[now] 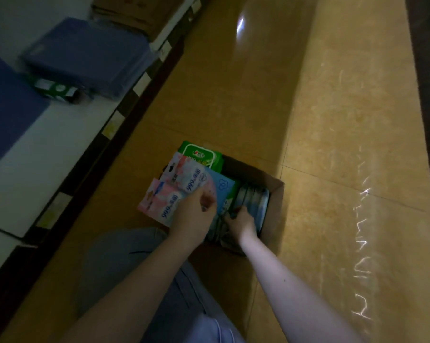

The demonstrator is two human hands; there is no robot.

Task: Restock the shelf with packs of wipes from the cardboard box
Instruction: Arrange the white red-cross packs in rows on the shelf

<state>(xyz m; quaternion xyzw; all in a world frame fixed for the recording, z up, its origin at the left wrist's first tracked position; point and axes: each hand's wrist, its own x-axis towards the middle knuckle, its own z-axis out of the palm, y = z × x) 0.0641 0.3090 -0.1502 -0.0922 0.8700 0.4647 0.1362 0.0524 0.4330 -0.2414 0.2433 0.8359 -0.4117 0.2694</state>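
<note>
Dim and motion-blurred throughout; print on most packs unreadable. Near wall of cardboard box (274, 194) hidden behind both forearms; box bottom out of sight.

Right hand (241, 222): fingertips sunk among the row of packs (253, 200) standing on edge inside the box; cannot tell whether closed on one or merely touching.

Left hand (191, 219): fingers curled over two pink packs of wipes (186, 179), gripped and fanned above the box's left edge. Printed faces up, lettering upside down to the viewer and running diagonally from near-left to far-right; long axes partly covered by the hand, hard to judge.

Green pack (201, 154) and pale blue pack (223, 189) leaning at the box's far-left end, behind the pink ones.

Box on glossy tan tiled floor (332, 120), streaked with reflected light. At left, white shelf (48, 154) with labelled front edge, carrying dark blue packages (90, 55) and a green-and-white pack (55, 89). Bent knee in grey trousers (125, 258) just beside the box.
</note>
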